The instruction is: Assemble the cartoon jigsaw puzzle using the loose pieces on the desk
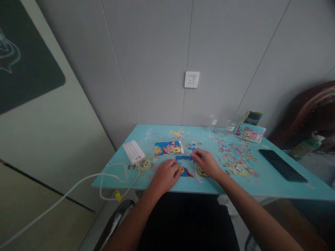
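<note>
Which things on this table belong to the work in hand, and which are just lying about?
In the work:
partly joined puzzle
loose blue pieces
picture card
probably the scattered pieces at the right

Lying about, it seems:
white power bank
white cable
black slab
clear jars

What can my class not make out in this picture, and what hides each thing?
1. Head view: part of the left side of the partly built jigsaw puzzle, covered by the left hand.
2. Head view: whether the right hand holds a piece; its fingertips are too small and blurred.
3. Head view: the number of loose jigsaw pieces, too small and blurred.
4. Head view: the white cable's far end, cut off at lower left.
</note>
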`<state>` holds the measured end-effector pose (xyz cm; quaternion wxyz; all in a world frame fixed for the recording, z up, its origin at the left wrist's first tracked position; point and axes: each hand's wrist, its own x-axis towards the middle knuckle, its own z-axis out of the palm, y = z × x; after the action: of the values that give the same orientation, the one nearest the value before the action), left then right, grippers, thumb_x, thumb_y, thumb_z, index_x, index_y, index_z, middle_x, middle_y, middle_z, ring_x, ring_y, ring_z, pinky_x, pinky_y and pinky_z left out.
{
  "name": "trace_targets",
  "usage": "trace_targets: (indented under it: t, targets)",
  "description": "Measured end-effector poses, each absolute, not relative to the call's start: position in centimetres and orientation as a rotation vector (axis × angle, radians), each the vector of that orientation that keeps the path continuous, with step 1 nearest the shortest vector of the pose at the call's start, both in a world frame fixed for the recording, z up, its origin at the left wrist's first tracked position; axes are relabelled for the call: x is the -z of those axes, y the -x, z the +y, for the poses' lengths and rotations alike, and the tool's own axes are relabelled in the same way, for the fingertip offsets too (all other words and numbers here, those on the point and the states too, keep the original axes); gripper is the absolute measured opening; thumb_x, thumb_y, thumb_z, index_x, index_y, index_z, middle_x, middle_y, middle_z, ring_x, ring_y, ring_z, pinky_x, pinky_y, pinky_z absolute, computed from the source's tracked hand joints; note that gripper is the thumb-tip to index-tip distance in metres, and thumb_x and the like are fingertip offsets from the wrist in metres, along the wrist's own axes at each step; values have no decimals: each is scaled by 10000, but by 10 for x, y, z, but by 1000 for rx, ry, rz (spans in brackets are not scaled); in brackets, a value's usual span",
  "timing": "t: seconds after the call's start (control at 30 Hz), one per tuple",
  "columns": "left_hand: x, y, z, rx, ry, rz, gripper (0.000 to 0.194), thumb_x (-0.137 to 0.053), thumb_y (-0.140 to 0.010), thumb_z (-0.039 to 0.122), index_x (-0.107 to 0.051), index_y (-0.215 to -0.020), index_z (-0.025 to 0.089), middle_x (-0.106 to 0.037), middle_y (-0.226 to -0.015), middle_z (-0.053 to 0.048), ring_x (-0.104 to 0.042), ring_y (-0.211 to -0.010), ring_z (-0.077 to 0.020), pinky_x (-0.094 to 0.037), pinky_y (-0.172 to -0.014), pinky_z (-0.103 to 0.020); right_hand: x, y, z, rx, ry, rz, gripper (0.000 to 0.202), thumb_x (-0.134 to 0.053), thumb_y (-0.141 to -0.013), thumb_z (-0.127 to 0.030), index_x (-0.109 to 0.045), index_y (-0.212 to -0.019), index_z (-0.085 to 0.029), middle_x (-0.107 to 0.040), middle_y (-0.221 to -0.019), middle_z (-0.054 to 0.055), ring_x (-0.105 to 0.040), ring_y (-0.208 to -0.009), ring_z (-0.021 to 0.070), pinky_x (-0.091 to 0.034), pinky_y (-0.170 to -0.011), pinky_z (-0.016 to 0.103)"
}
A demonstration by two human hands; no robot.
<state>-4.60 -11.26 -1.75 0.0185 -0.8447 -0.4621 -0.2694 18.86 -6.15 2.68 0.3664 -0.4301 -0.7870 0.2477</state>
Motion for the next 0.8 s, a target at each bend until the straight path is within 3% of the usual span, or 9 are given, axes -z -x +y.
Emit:
trace_targets:
  t: [0.17,0.33,0.53,0.8]
  targets:
    - [13,45,-114,795,2595,-1430,252,-619,-999,350,-639,-1182,177,-645,-1212,-85,-652,-1041,-208,-567,-909,-421,-7,-147,-17,-679,1074,-1997,298,-597,-945,-426,-659,-791,-178,-622,-669,-4,-540,-616,151,-425,-613,272]
    - [14,45,-114,800,2601,-1452,253,-623,-996,349,-639,-1177,173,-645,-1209,-84,-649,-1052,-213,-563,-917,-429,6,-147,-19,-761,1082,-1983,300,-550,-967,-420,-703,-957,-162,-636,-630,-3,-586,-600,165,-469,-628,285]
    - [16,47,-112,797,2637,-1450,238,-625,-995,345,-646,-1155,170,-649,-1196,-81,-648,-1053,-213,-557,-925,-433,4,-159,-26,-770,1087,-2027,284,-597,-941,-376,-767,-1029,-166,-731,-761,38,-602,-647,174,-474,-643,297]
    - [15,47,-111,812,2647,-1455,187,-629,-989,320,-655,-1090,165,-651,-1167,-72,-636,-1063,-214,-541,-943,-439,2,-164,-31,-741,1062,-2052,256,-600,-956,-340,-777,-1080,-203,-786,-1005,64,-680,-858,208,-507,-810,336]
